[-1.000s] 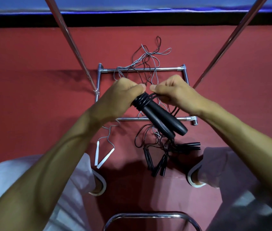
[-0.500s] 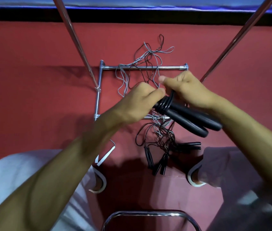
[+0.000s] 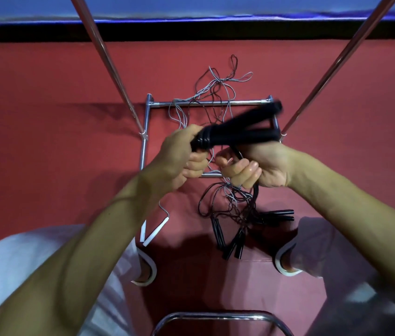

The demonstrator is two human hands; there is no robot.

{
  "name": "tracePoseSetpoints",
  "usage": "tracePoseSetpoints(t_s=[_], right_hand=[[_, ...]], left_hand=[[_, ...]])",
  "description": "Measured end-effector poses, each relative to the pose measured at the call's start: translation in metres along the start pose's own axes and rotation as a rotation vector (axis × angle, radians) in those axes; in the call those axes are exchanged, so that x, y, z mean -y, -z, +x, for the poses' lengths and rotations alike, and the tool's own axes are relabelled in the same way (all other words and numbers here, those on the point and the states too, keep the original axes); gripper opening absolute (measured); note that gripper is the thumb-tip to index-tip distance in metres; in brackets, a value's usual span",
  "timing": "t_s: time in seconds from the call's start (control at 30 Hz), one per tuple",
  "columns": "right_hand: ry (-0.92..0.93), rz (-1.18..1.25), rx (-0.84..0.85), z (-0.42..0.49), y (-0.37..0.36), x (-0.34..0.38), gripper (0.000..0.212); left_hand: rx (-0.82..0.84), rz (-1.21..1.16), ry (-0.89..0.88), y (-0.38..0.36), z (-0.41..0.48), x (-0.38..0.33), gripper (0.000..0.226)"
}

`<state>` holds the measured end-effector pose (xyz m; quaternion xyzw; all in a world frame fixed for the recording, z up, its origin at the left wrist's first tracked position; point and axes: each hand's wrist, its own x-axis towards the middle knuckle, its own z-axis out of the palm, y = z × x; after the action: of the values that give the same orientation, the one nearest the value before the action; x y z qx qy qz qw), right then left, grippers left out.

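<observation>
Left hand [image 3: 181,154] clenched ribbed end of black handles [image 3: 240,127], held above metal frame [image 3: 146,122]. Right hand [image 3: 259,163] fisted on cord [image 3: 255,190]. Handles blurred, probably swinging. Cord could snag tangled ropes [image 3: 235,209] below, tightening knots.

Two bare hands meet mid-frame: left hand [image 3: 181,156], right hand [image 3: 259,166]. Two thick black ribbed handles [image 3: 240,132], blurred, lie across them. Below the hands are about six slim black handles [image 3: 218,232], hard to separate. Two slim white handles [image 3: 155,232] lie beside the left forearm. One tangle of thin black and grey cords [image 3: 215,93] spreads beyond and below the hands. Around them are one square chrome frame [image 3: 211,102], two slanting chrome poles [image 3: 109,69], two white-rimmed shoes [image 3: 146,272] and one curved chrome bar [image 3: 215,315].
</observation>
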<state>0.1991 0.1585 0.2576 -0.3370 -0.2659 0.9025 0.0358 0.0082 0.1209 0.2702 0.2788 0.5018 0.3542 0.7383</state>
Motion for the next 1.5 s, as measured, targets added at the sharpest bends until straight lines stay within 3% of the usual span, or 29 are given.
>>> tracePoseSetpoints(t_s=[0.1, 0.2, 0.27, 0.33, 0.4, 0.5, 0.53, 0.6, 0.73, 0.83, 0.9, 0.97, 1.03, 1.13, 1.2, 1.33, 1.4, 1.5], right_hand=[[0.306, -0.143, -0.382, -0.002, -0.009, -0.002, 0.033], [0.760, -0.763, -0.712, -0.009, -0.004, -0.002, 0.024], [0.951, -1.209, -0.931, -0.011, 0.005, -0.005, 0.016], [1.084, -1.419, -0.949, -0.013, 0.007, -0.010, 0.005], [0.981, -1.173, -0.855, -0.013, 0.001, -0.011, 0.010], [0.403, -0.226, -0.483, -0.017, -0.010, 0.003, 0.016], [0.267, -0.021, -0.388, -0.020, -0.009, 0.008, 0.021], [0.201, 0.120, -0.298, -0.024, -0.006, 0.012, 0.022], [0.429, -0.279, -0.439, -0.020, -0.012, 0.009, 0.015], [0.686, -0.910, -0.756, -0.017, -0.008, 0.005, 0.029], [0.835, -1.341, -0.962, -0.017, -0.002, 0.002, 0.018], [0.913, -1.555, -0.987, -0.017, 0.000, 0.001, 0.005], [0.807, -1.441, -0.899, -0.016, -0.001, 0.000, 0.020], [0.373, -0.462, -0.506, -0.015, -0.018, 0.007, 0.032], [0.235, -0.149, -0.389, -0.018, -0.022, 0.010, 0.030], [0.304, -0.335, -0.396, -0.014, -0.022, 0.008, 0.034], [0.370, -0.496, -0.434, -0.010, -0.021, 0.003, 0.038], [0.455, -0.552, -0.486, -0.008, -0.020, 0.000, 0.039]], left_hand=[[0.049, -0.141, 0.129, 0.014, 0.003, -0.005, 0.038], [0.042, -0.287, 0.234, 0.022, 0.005, -0.007, 0.039], [0.035, -0.391, 0.280, 0.026, 0.005, -0.010, 0.031], [0.027, -0.501, 0.321, 0.030, 0.006, -0.016, 0.023], [0.020, -0.585, 0.354, 0.034, 0.008, -0.020, 0.024], [-0.008, -0.635, 0.357, 0.035, 0.009, -0.021, 0.025], [-0.015, -0.636, 0.363, 0.035, 0.009, -0.020, 0.025], [-0.025, -0.639, 0.375, 0.034, 0.010, -0.019, 0.028], [-0.055, -0.697, 0.381, 0.037, 0.012, -0.021, 0.029], [-0.070, -0.737, 0.398, 0.038, 0.012, -0.021, 0.028], [-0.074, -0.769, 0.415, 0.039, 0.012, -0.019, 0.030], [-0.078, -0.798, 0.414, 0.040, 0.011, -0.020, 0.029], [-0.085, -0.812, 0.399, 0.040, 0.010, -0.022, 0.027], [-0.113, -0.810, 0.377, 0.037, 0.008, -0.023, 0.027], [-0.145, -0.799, 0.384, 0.035, 0.008, -0.023, 0.030], [-0.226, -0.779, 0.352, 0.034, 0.012, -0.020, 0.048], [-0.254, -0.752, 0.329, 0.032, 0.013, -0.017, 0.047], [-0.276, -0.644, 0.249, 0.027, 0.015, -0.013, 0.043]])
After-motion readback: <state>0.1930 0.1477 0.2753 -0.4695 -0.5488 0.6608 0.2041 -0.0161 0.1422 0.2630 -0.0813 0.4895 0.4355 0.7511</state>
